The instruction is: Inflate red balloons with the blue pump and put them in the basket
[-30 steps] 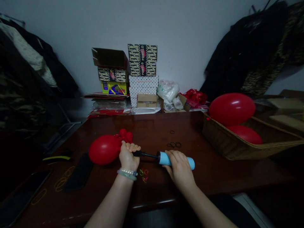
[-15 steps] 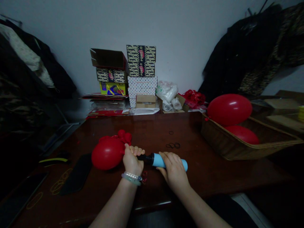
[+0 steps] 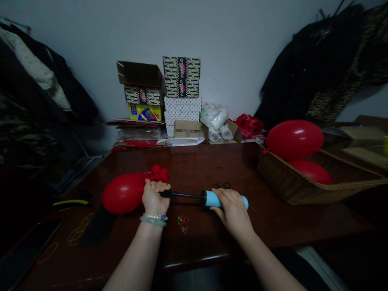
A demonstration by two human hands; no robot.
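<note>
My left hand (image 3: 156, 197) is closed round the black nozzle end of a hand pump, with the neck of a red balloon (image 3: 123, 194) at its fingers. The balloon is inflated and lies to the left of that hand. My right hand (image 3: 233, 208) grips the light blue barrel of the pump (image 3: 212, 199). Between the hands the thin black rod of the pump shows, drawn out. Small red balloons (image 3: 160, 173) lie just behind my left hand.
At the right, a wicker basket (image 3: 281, 188) holds two inflated red balloons (image 3: 295, 139). Colored bands (image 3: 183, 222) and black bands (image 3: 222, 185) lie on the dark table (image 3: 194, 161). Phones (image 3: 33, 242) are at the left; stacked boxes (image 3: 182, 76) stand behind.
My hands have moved apart, the left one leftward with the balloon and the right one slightly rightward. More of the pump's rod shows, and the colored bands are uncovered.
</note>
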